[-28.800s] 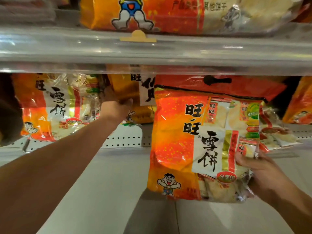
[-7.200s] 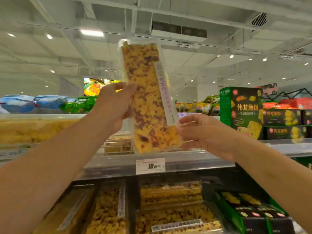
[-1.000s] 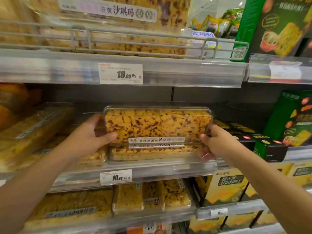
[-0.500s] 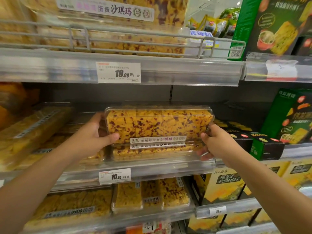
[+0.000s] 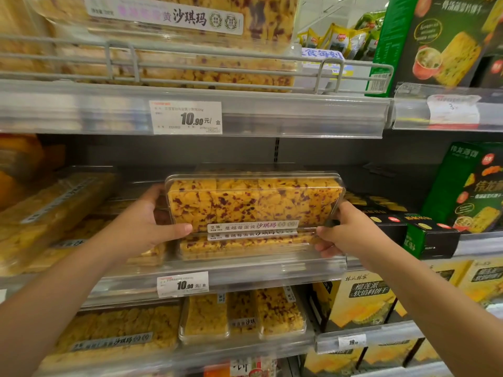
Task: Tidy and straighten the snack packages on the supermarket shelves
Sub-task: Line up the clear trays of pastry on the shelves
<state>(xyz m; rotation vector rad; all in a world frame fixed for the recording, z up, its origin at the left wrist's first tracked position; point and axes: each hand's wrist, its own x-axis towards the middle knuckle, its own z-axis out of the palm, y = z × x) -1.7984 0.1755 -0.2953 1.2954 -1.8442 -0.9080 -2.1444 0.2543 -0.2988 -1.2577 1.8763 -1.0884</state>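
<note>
Above the box: open dark gap between the clear snack box (image 5: pixel 254 202) I hold and the underside of the upper shelf (image 5: pixel 272 115); room to lift there.
Behind the box: the shelf's back panel (image 5: pixel 190 151) shows bare, so depth is free.
Below: a second clear box (image 5: pixel 245 244) lies right under mine, at the middle shelf's front edge (image 5: pixel 258 270).
My left hand (image 5: pixel 144 227): wedged between my box and slanted packs (image 5: pixel 54 213) near the shelf's left end; tight.
My right hand (image 5: pixel 351 229): at the box's right end, black-green cartons (image 5: pixel 424 235) just beside it; little sideways room.
Front: open aisle side, nothing blocks my arms.
</note>
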